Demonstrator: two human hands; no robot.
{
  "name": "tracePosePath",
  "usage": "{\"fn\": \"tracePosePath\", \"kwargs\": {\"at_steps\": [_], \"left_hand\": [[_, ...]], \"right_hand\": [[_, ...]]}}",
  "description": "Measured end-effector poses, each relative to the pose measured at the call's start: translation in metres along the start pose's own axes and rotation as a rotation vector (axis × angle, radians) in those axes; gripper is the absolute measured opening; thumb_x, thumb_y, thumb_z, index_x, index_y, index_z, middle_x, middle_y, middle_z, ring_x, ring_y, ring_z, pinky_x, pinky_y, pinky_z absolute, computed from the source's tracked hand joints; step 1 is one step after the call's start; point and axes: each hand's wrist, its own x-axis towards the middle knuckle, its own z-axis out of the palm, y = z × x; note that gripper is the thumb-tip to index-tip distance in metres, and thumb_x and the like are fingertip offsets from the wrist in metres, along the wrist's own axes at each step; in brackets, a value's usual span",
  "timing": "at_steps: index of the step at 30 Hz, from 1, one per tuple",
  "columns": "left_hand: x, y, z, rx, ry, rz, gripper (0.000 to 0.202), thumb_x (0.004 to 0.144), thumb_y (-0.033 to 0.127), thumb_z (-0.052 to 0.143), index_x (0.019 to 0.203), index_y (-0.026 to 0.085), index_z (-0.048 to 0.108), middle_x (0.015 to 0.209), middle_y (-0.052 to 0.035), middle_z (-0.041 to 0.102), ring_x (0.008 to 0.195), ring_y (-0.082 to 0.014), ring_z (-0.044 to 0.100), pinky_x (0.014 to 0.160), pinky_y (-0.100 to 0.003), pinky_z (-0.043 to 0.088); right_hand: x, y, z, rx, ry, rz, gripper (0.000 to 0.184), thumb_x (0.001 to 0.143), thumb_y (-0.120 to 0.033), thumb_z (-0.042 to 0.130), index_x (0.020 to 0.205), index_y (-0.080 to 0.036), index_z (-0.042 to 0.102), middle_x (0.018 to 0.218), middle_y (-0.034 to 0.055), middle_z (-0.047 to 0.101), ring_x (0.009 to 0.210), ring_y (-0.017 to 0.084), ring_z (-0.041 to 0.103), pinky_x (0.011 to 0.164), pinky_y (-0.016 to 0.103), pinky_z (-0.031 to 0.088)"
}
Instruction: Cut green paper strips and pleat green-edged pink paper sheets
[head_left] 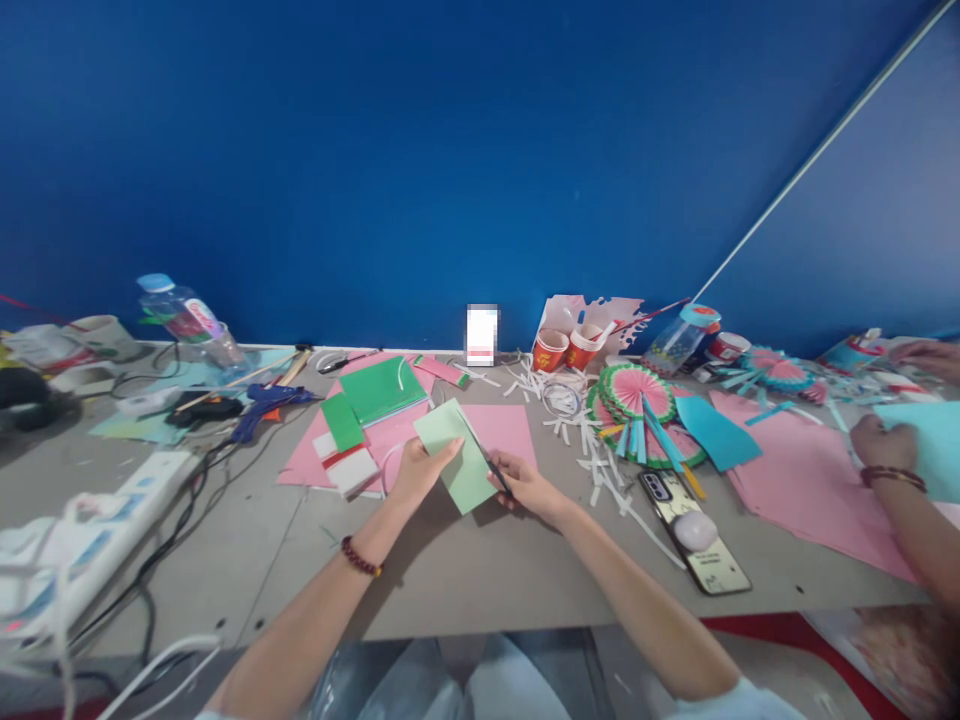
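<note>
A sheet of light green paper (466, 478) is pinched in my left hand (426, 470), thumb on top, tilted above the table. My right hand (523, 480) grips a pair of dark-handled scissors (498, 472), whose blades lie along the paper's upper right edge. Pink paper (514, 428) lies flat behind both hands. To the left are dark green sheets (381, 390), a smaller green piece (343, 421) and a white block-like piece (352, 470).
White paper strips (596, 470) lie scattered right of my hands, beside a phone (694, 535) and a pleated paper fan (637, 395). Paper cups (551, 350) stand near the wall. Left are a blue glue gun (270, 400) and a power strip (120, 530). Another person's hand (885, 445) rests far right.
</note>
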Motion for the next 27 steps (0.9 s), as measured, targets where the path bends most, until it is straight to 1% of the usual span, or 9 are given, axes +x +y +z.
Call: {"fn": "tracePosePath", "kwargs": {"at_steps": [7, 12, 16, 22, 27], "left_hand": [[0.001, -0.002, 0.0, 0.01, 0.002, -0.009, 0.037, 0.056, 0.049, 0.078, 0.064, 0.014, 0.069, 0.064, -0.0052, 0.07, 0.056, -0.0192, 0.064, 0.052, -0.027, 0.049], [0.0, -0.002, -0.001, 0.014, -0.001, -0.002, 0.035, 0.058, 0.048, 0.077, 0.064, 0.014, 0.068, 0.064, -0.0055, 0.07, 0.056, -0.0187, 0.063, 0.051, -0.026, 0.048], [0.001, -0.003, -0.001, 0.02, -0.013, 0.006, 0.035, 0.06, 0.047, 0.076, 0.065, 0.014, 0.069, 0.064, -0.0054, 0.07, 0.056, -0.018, 0.063, 0.052, -0.025, 0.048], [0.001, -0.005, -0.001, 0.025, -0.009, 0.025, 0.034, 0.061, 0.046, 0.076, 0.067, 0.013, 0.069, 0.067, -0.006, 0.071, 0.059, -0.019, 0.064, 0.054, -0.026, 0.049], [-0.001, -0.002, 0.0, 0.022, -0.01, 0.023, 0.035, 0.062, 0.046, 0.075, 0.069, 0.012, 0.069, 0.068, -0.0069, 0.071, 0.06, -0.019, 0.064, 0.054, -0.026, 0.05]], "right_hand": [[0.004, 0.003, 0.001, 0.049, 0.007, -0.038, 0.047, 0.065, -0.058, 0.069, 0.076, -0.021, 0.042, 0.054, -0.0106, 0.042, 0.04, 0.003, 0.04, 0.035, 0.013, 0.026], [0.003, 0.003, 0.001, 0.045, 0.0, -0.037, 0.045, 0.068, -0.057, 0.067, 0.077, -0.021, 0.042, 0.053, -0.0105, 0.043, 0.039, 0.002, 0.038, 0.034, 0.013, 0.024], [0.003, 0.003, 0.002, 0.042, 0.008, -0.046, 0.045, 0.067, -0.057, 0.068, 0.077, -0.021, 0.042, 0.051, -0.011, 0.043, 0.038, 0.003, 0.039, 0.035, 0.013, 0.025], [0.005, 0.006, 0.0, -0.019, 0.001, -0.019, 0.043, 0.071, -0.058, 0.063, 0.079, -0.022, 0.041, 0.046, -0.0108, 0.048, 0.033, 0.003, 0.033, 0.032, 0.014, 0.019], [0.007, 0.013, -0.002, -0.013, -0.004, -0.037, 0.042, 0.073, -0.057, 0.062, 0.081, -0.022, 0.042, 0.047, -0.0105, 0.049, 0.033, 0.003, 0.033, 0.032, 0.013, 0.02]]}}
